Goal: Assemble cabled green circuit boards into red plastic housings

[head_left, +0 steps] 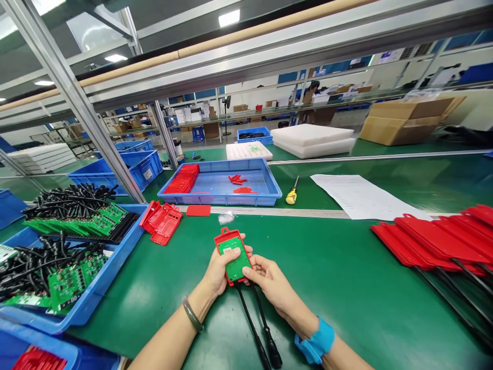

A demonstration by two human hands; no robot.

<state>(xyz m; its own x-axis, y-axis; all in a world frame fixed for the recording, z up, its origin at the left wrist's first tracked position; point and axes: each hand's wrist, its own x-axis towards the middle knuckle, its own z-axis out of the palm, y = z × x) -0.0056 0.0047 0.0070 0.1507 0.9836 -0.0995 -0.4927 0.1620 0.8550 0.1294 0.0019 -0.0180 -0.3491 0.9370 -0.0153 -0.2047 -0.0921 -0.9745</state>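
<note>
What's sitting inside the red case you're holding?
A green circuit board fills the red case. The left hand and right hand cover its lower edge, where two black cables leave.

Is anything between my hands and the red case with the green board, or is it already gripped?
Nothing visible is in the way. The left hand and the right hand both hold the red case directly, thumbs on its green board.

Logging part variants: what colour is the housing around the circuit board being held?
Red housing, green circuit board inside; clearest in the head view.
</note>
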